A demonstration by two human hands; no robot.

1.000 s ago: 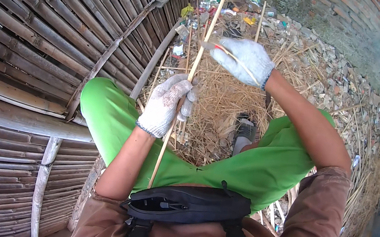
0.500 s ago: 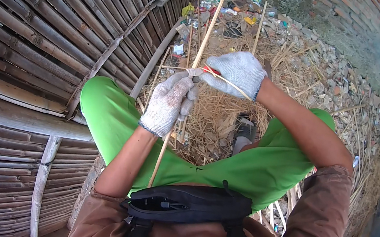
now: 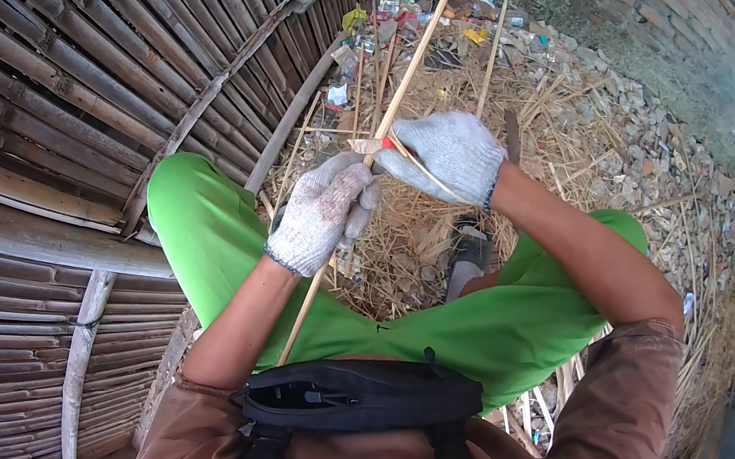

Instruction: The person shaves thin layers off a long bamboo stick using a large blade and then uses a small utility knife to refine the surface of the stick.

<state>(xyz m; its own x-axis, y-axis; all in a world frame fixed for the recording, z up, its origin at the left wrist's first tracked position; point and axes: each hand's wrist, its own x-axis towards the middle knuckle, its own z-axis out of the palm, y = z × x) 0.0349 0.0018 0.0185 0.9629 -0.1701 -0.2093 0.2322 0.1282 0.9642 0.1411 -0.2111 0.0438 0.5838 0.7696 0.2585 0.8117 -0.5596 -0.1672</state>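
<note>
My left hand (image 3: 321,212), in a grey-white knit glove, is closed around a long, thin bamboo strip (image 3: 413,66). The strip runs from the far top edge down past the hand to my lap. My right hand (image 3: 447,155), also gloved, grips a small knife with a red part (image 3: 390,143) near its blade. The short, dull blade (image 3: 365,145) lies across the strip just above my left fingers. A thin pale length (image 3: 427,169) slants along the right glove; whether it is a handle or a sliver cannot be told. Most of the knife's grip is hidden.
A bamboo-slat wall (image 3: 73,60) stands at my left, a brick wall (image 3: 654,54) at the far right. Straw, shavings and rubble (image 3: 580,139) cover the ground between my green-clad legs (image 3: 518,325). An upright thin stick (image 3: 493,55) stands beyond. A black waist bag (image 3: 367,397) lies at my waist.
My right hand has shifted slightly left and down, and the knife blade now reaches farther left across the strip. The strip's far end leans a little more to the right.
</note>
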